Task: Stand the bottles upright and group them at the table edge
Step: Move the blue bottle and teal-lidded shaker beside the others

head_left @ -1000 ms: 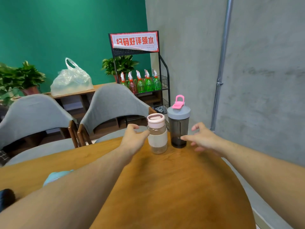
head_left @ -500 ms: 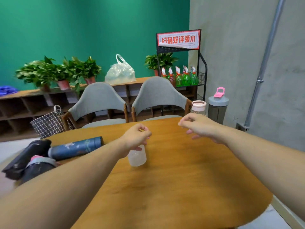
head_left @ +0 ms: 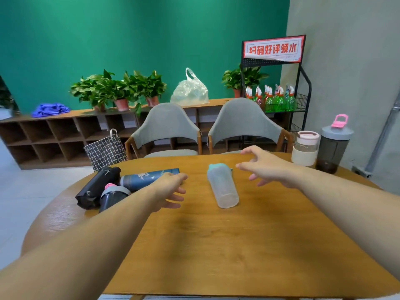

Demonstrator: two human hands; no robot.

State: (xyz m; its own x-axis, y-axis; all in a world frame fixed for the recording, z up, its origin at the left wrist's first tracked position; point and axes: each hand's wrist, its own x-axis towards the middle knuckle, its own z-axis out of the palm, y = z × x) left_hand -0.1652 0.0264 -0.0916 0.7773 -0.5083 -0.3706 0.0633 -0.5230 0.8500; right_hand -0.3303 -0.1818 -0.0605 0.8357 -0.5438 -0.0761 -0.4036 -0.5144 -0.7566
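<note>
A clear bottle with a teal cap (head_left: pixel 223 187) lies on its side in the middle of the wooden table (head_left: pixel 216 245). At the left lie a blue bottle (head_left: pixel 142 179), a black bottle (head_left: pixel 95 189) and a dark shaker with a pink and grey lid (head_left: pixel 112 197). Two bottles stand upright at the far right edge: a pink-lidded glass bottle (head_left: pixel 305 148) and a dark shaker with a grey lid (head_left: pixel 333 146). My left hand (head_left: pixel 168 189) hovers open by the blue bottle's end. My right hand (head_left: pixel 266 167) is open, just right of the clear bottle.
Two grey chairs (head_left: pixel 166 131) stand behind the table. A checked bag (head_left: pixel 106 150) sits on the floor at the left. A low shelf with plants (head_left: pixel 121 89) and a plastic bag (head_left: pixel 190 89) runs along the green wall. A rack of spray bottles (head_left: pixel 275 98) stands at the right.
The view has swung left from the two upright bottles. Both hands have left them and moved toward the lying bottles; my left hand has shifted left off the clear bottle to the blue one.
</note>
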